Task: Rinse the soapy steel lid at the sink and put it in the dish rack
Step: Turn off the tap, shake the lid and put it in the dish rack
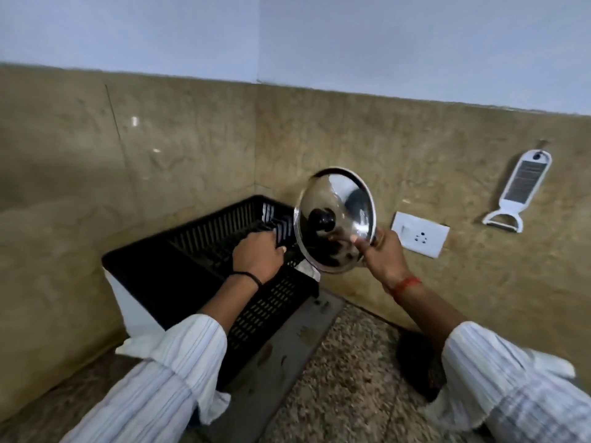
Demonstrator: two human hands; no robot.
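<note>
My right hand (382, 254) grips the steel lid (343, 199) by its lower right rim and holds it upright in the air, its domed top and black knob (323, 219) facing me. The lid hangs just right of the black slatted dish rack (179, 270) in the counter's corner. My left hand (259, 255) reaches inside the rack, fingers curled around something dark there; what it holds is unclear. The sink is out of sight.
Tan tiled walls meet in a corner behind the rack. A white wall socket (420, 234) and a hanging white slicer (519, 190) are on the right wall. A grey drain tray (287, 356) lies under the rack on the speckled counter (348, 388).
</note>
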